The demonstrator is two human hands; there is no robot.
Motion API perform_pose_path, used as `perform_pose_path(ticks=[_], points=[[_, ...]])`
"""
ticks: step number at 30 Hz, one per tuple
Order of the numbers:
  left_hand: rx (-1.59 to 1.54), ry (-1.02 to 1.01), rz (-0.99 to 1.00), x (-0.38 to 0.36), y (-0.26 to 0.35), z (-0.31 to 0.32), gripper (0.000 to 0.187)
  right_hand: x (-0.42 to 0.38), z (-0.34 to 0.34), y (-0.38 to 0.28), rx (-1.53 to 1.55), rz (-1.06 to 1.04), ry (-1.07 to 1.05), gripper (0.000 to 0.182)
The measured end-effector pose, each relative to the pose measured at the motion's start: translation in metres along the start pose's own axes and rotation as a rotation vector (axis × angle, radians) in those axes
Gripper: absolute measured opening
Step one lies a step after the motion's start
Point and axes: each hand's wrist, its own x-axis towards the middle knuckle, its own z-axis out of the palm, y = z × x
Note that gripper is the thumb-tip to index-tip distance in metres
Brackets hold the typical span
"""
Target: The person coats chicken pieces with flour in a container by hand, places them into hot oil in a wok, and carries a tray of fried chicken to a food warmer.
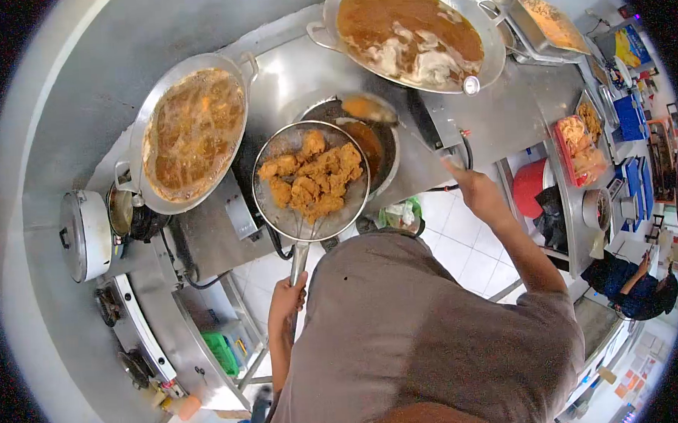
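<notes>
My left hand (pixel 288 298) is wrapped round the handle of a round wire strainer (pixel 269 203). Golden-brown fried chicken pieces (pixel 313 175) lie in its mesh. The strainer overlaps the near left side of a pot of brown liquid (pixel 388 150) in this view. In my right hand (pixel 478 194) is the end of a long-handled ladle (pixel 368 109), its bowl over that pot and coated in orange-brown. Left of the strainer stands a wide pan of bubbling oil (pixel 196 134) with pieces frying in it.
A second wide pan (pixel 415 38) of brown oil with pale foam sits at the back, a thermometer (pixel 470 85) at its rim. A lidded pot (pixel 83 236) stands far left. On the right are a red tray of food (pixel 581 150) and another person (pixel 633 282).
</notes>
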Motion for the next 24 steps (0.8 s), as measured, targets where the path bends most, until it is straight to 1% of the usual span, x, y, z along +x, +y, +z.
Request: perform_pose_path(ticks=[1,2,5,8,11,14,17,20,22,24], points=[[-0.002,-0.005,-0.014,-0.002,0.001,-0.001,0.040,-0.006,0.009,0.000,-0.088,0.113,-0.147,0.053],[-0.008,-0.009,-0.024,-0.004,0.005,-0.002,0.040,-0.008,0.015,0.000,-0.122,0.122,-0.178,0.054],[0.007,-0.010,-0.025,-0.004,0.008,-0.005,0.040,-0.012,0.031,0.002,-0.048,0.056,-0.104,0.055],[0.040,-0.019,-0.009,0.002,0.006,-0.007,0.039,-0.010,0.032,0.003,-0.093,0.048,-0.127,0.054],[0.033,-0.045,-0.007,0.005,0.003,-0.015,0.039,-0.011,0.029,-0.013,-0.107,0.056,-0.138,0.053],[0.015,-0.061,-0.007,0.003,0.001,-0.013,0.039,-0.013,0.037,-0.002,-0.027,0.049,-0.057,0.053],[0.033,-0.049,-0.005,0.004,0.000,-0.014,0.039,-0.018,0.029,-0.010,-0.100,0.122,-0.139,0.055],[0.032,-0.059,-0.002,0.003,0.001,-0.012,0.038,-0.015,0.022,-0.005,-0.059,0.135,-0.133,0.049],[0.028,-0.055,-0.012,0.005,0.001,-0.012,0.038,-0.012,0.018,-0.007,0.275,0.016,0.077,0.041],[0.050,-0.047,-0.011,0.008,0.002,-0.010,0.038,-0.009,0.005,-0.007,0.504,0.004,0.147,0.037]])
